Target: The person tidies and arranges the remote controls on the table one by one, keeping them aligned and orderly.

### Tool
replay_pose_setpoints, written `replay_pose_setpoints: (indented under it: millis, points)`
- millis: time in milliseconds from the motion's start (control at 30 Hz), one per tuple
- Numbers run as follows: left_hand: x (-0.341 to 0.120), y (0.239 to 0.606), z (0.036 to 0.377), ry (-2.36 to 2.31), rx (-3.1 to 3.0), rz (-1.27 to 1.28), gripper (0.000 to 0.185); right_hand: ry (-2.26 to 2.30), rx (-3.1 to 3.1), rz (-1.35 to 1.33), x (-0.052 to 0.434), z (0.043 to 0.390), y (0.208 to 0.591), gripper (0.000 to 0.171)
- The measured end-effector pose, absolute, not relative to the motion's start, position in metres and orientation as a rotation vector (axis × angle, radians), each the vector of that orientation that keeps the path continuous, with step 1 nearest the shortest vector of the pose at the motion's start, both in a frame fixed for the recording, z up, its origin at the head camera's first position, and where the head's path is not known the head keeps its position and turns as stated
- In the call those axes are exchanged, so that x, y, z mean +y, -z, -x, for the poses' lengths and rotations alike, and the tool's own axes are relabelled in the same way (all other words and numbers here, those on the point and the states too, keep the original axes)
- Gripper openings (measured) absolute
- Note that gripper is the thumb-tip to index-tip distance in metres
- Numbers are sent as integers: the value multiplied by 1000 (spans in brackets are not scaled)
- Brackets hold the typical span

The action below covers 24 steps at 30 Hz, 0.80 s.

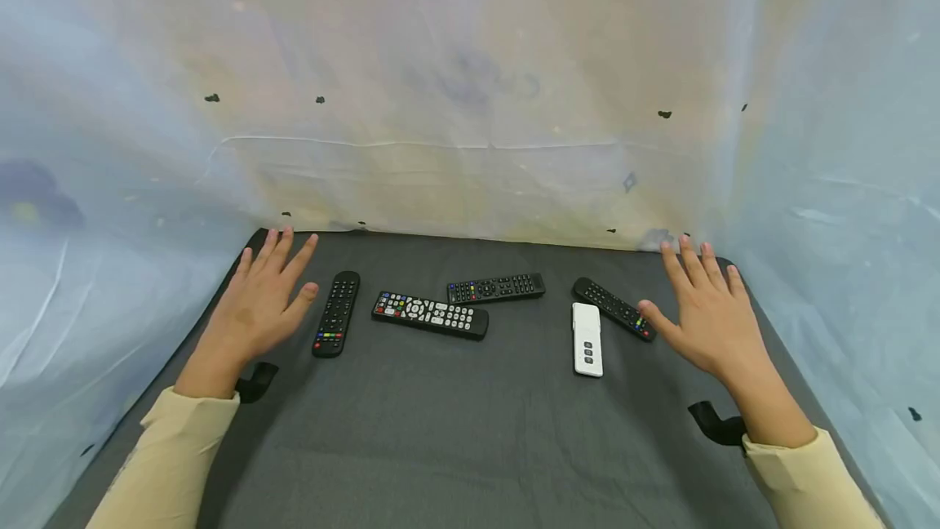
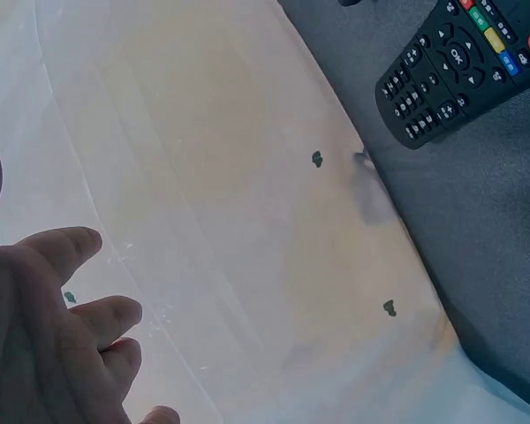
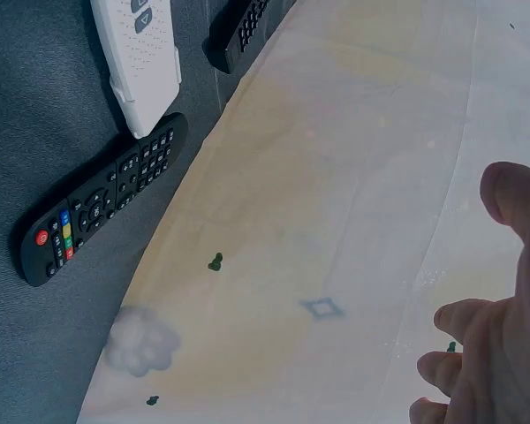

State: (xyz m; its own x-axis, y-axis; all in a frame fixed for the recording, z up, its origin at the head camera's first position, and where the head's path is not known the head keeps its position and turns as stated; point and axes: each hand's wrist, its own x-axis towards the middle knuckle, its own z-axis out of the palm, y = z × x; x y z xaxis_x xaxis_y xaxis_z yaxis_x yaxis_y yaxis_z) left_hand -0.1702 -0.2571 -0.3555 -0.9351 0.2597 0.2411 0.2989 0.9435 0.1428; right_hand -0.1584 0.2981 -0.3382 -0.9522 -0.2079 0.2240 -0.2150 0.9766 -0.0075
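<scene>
Five remotes lie on the dark mat (image 1: 441, 431), across the middle of the head view. The left hand (image 1: 260, 308) hovers at centre left, fingers straight and spread, holding nothing; nearest it is a black remote (image 1: 336, 313), just to its right. The right hand (image 1: 708, 313) hovers at centre right, likewise released and empty — its thumb sits just beside the angled remote (image 1: 614, 308). The white remote (image 1: 587, 339) touches that angled one at its upper end.

Risks:
- Lifting the angled remote is likely to drag or flip the white one, since they touch.
- The long remote (image 1: 429, 315) and the far remote (image 1: 496, 288) lie close together at centre — a broad grasp may shift both.
- The cloth backdrop (image 1: 470, 104) hangs near both hands; fingertips may snag it.
</scene>
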Motion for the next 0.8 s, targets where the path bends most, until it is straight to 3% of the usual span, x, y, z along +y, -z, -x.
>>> replay_pose_setpoints:
  millis: [800]
  points:
    - [-255,364,173,263,-2927,398,68,-51,-2947,-429,255,189,338,88]
